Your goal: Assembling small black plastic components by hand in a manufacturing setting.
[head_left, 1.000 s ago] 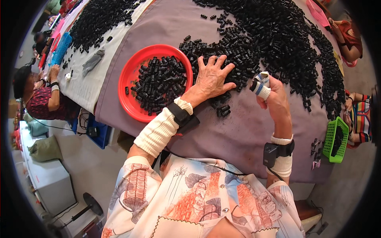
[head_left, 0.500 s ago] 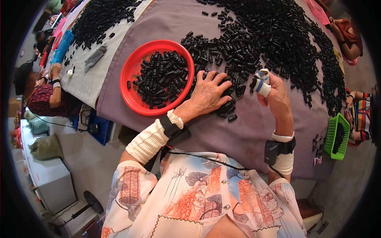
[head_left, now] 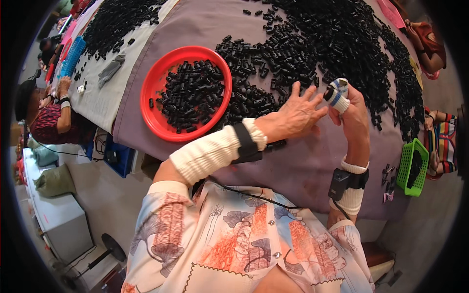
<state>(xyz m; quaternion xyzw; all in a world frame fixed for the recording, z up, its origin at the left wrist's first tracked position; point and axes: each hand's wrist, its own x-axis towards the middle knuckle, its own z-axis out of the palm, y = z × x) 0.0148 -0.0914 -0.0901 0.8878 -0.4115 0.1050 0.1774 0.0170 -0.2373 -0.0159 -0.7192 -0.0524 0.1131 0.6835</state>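
Note:
My left hand [head_left: 297, 116] is over the near edge of the black pieces, palm down with fingers spread, its fingertips close to my right hand. No piece shows in it; its underside is hidden. My right hand [head_left: 355, 113] is raised above the cloth with curled fingers. A white cloth finger wrap [head_left: 339, 97] with blue stripes covers a finger. Something dark shows at the wrap's end, too small to make out. Small black cylindrical pieces [head_left: 293, 58] spread in a large heap beyond both hands. To the left, a round red tray [head_left: 146, 100] holds many such pieces.
A purple-grey cloth [head_left: 312, 168] covers the table. Green basket [head_left: 405, 168] with dark contents stands at the right edge, loose pieces beside it. Another black heap [head_left: 119, 27] lies on pale cloth at far left, near a blue basket [head_left: 74, 54]. Other people sit on both sides.
My left hand has left the pieces beside the red tray and moved right, toward my right hand. My right hand has shifted slightly right. The view has shifted a little.

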